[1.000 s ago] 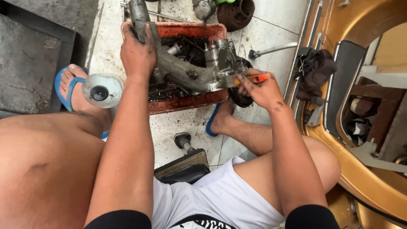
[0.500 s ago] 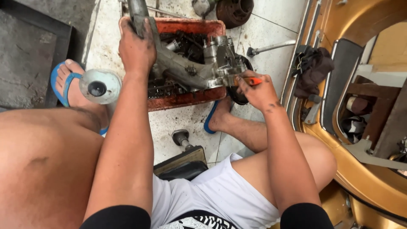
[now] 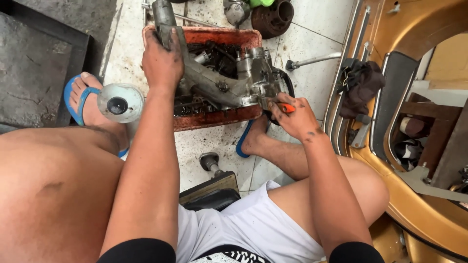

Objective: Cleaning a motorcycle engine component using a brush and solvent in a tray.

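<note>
Engine casing [image 3: 219, 83], grey metal, lies across a red tray [image 3: 214, 119] of oily parts on the tiled floor, between the person's feet. Left hand [image 3: 162, 61] presses down on the casing's far end, fingers closed over it. Right hand [image 3: 295, 117] is clamped on an orange-handled tool [image 3: 286, 108] at the casing's near right end; tip hidden behind the casing. Round clear lid [image 3: 119, 103] sits just left of the tray, by the left foot in a blue sandal [image 3: 75, 100]. Long socket wrench [image 3: 312, 61] lies right of the tray. Dark rag [image 3: 360, 83] hangs on the gold scooter body [image 3: 429, 29] at right. Rusty cylinder [image 3: 273, 17] beyond the tray. Small metal shaft [image 3: 210, 161] stands near the stool [image 3: 209, 192].
</note>
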